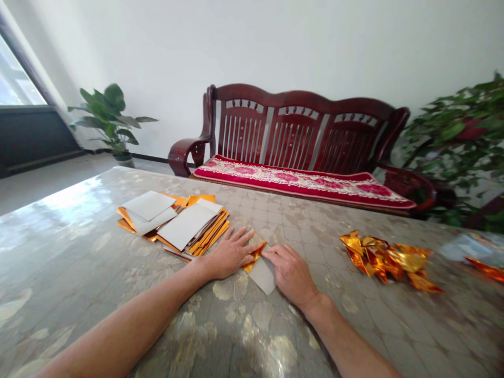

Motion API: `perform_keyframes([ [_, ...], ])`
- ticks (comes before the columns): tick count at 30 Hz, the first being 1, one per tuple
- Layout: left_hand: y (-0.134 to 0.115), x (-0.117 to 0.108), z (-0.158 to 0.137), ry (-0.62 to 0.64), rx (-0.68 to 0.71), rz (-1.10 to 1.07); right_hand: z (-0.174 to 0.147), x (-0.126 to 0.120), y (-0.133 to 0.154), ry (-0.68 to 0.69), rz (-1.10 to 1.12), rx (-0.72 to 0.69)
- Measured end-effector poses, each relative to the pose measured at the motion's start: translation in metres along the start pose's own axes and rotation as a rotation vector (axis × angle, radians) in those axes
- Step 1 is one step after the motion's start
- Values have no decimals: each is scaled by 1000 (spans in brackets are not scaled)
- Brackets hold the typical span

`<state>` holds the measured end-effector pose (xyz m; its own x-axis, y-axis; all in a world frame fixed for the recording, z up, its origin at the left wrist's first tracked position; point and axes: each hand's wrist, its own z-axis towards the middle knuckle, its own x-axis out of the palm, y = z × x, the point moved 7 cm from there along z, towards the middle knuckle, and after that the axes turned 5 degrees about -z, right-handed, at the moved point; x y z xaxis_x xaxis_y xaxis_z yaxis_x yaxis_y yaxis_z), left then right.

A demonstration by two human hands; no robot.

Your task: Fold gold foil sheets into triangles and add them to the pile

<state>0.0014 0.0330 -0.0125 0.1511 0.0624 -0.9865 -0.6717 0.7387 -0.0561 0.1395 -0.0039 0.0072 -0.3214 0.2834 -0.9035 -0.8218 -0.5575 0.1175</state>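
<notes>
1. A wide, glossy tabletop with a grey and gold marbled pattern fills the lower half of the view.
2. Behind it stands a dark red carved wooden bench against a white wall, with a red and cream floral cushion on its seat.
3. A leafy green bush sits at the far right beside the bench, and a smaller potted plant with broad green leaves stands on the floor at the far left, near a window.
4. A loose stack of square foil papers, gold on one side and white on the other, lies on the tabletop left of centre, just beside the left hand.
5. A heap of folded, crinkled gold foil pieces lies on the tabletop to the right, well apart from the hands.
6. The left hand lies flat with fingers spread, pressing on the gold edge of a single sheet.
7. The right hand rests palm down with fingers curled loosely, fingertips on the same sheet.
8. That single sheet of gold-and-white foil paper lies on the tabletop between the two hands, white side mostly up, with a gold flap folded at its upper left.
</notes>
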Motion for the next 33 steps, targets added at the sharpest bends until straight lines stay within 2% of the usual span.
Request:
perform_keyframes([
  [11, 1, 1, 0, -9, 0, 1, -1, -2, -3, -51, 33, 34],
  [23, 2, 2, -1, 11, -15, -28, -2, 2, -7, -13, 46, 81],
  [33, 3, 4, 1, 21, -16, -50, 0, 6, -6, -1, 5, 62],
])
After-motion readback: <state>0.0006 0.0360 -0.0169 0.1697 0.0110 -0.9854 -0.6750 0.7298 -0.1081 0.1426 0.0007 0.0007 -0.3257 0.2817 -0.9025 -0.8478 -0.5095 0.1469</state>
